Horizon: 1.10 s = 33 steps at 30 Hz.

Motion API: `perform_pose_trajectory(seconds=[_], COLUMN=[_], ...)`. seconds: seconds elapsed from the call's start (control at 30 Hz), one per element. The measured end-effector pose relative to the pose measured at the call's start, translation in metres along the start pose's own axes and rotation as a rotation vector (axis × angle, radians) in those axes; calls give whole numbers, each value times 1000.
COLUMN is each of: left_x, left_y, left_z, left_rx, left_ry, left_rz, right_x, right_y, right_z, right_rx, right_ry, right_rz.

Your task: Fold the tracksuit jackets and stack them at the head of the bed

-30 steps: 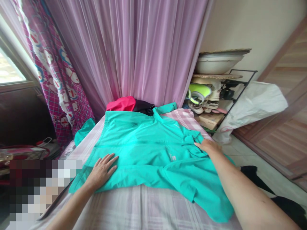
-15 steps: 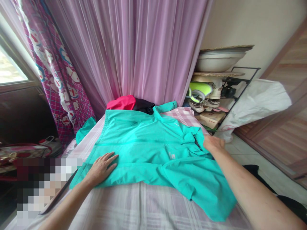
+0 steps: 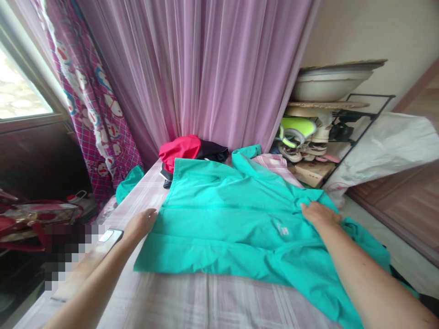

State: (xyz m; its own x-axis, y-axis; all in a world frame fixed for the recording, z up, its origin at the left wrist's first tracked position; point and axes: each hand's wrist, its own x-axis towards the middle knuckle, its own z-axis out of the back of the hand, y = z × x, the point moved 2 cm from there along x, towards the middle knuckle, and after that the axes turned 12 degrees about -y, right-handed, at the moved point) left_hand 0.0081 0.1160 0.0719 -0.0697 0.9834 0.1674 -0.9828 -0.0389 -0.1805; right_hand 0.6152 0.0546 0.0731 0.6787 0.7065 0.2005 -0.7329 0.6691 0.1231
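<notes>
A teal jacket (image 3: 219, 228) lies spread front up, its hem to the left and its collar end to the right. My left hand (image 3: 146, 221) is closed at the middle of the hem; its fingertips are partly hidden. At the collar end, my right hand (image 3: 318, 214) grips the fabric near the top of the front zip. One sleeve stretches away towards the curtain, and the other comes down towards me at the lower right. A small pale logo marks the chest.
Under the jacket is a plaid bedsheet (image 3: 178, 301). Red and black clothing (image 3: 181, 148) lies against the purple curtain (image 3: 219, 77). A rack (image 3: 370, 119) with shoes and a basin stands at right, beside a white plastic bag (image 3: 391, 146). A red bag (image 3: 27, 219) sits at left.
The jacket has shifted right, uncovering more sheet and dark cloth at left. My left hand went from lying flat on the jacket to the hem. My right hand still holds the collar end.
</notes>
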Motion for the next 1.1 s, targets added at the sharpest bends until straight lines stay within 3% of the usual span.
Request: perform_pose_trajectory(seconds=[0.13, 0.33, 0.53, 0.7, 0.83, 0.93, 1.1], left_x=[12, 22, 28, 37, 38, 33, 24], left_y=[-6, -17, -26, -37, -45, -35, 15], left_z=[2, -3, -4, -9, -10, -6, -1], left_rx=[-11, -9, 17, 32, 57, 74, 141], left_ry=[59, 97, 116, 156, 90, 22, 11], left_rz=[38, 44, 62, 83, 69, 63, 127], right_x=[-10, -9, -10, -14, -16, -20, -37], right_y=[1, -2, -9, -15, -11, -1, 21], right_z=[3, 22, 4, -5, 0, 3, 0], right_rx=[-95, -107, -104, -79, -80, -79, -116], right_ry=[96, -49, 9, -19, -30, -24, -138], right_rz=[-112, -41, -137, -110, -89, -31, 180])
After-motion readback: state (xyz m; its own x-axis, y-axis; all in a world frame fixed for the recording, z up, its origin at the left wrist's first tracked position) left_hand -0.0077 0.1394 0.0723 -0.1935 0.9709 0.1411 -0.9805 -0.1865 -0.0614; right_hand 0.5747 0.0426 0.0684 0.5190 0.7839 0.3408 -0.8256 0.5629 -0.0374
